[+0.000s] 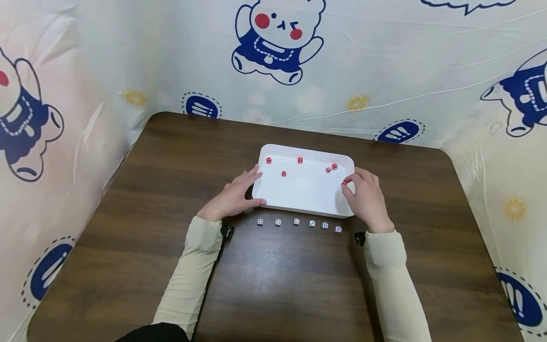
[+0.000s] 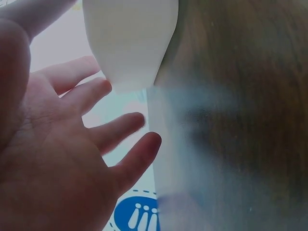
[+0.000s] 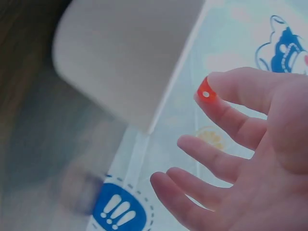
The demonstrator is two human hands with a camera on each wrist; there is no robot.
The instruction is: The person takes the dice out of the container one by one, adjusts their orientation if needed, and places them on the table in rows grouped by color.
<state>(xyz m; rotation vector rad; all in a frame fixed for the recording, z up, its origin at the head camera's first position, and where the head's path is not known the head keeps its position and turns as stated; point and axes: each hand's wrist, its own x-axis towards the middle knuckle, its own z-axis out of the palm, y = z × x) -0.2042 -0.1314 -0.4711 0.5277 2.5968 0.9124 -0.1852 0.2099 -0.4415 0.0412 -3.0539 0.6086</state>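
Observation:
A white rectangular tray (image 1: 307, 190) sits on the table, with several red dice (image 1: 284, 174) inside. My left hand (image 1: 234, 194) is at the tray's left end, its thumb by the near corner and its fingers along the side. The left wrist view shows those fingers (image 2: 120, 134) spread and fairly straight beside the tray wall (image 2: 132, 43). Over the tray's right end, my right hand (image 1: 366, 198) pinches one red die (image 3: 207, 90) between thumb and index finger. Its other fingers are loosely bent and hold nothing.
Several white dice (image 1: 297, 222) lie in a row on the brown wooden table (image 1: 265, 275), just in front of the tray. A printed curtain (image 1: 179, 52) with cartoon bears surrounds the table at the back and sides.

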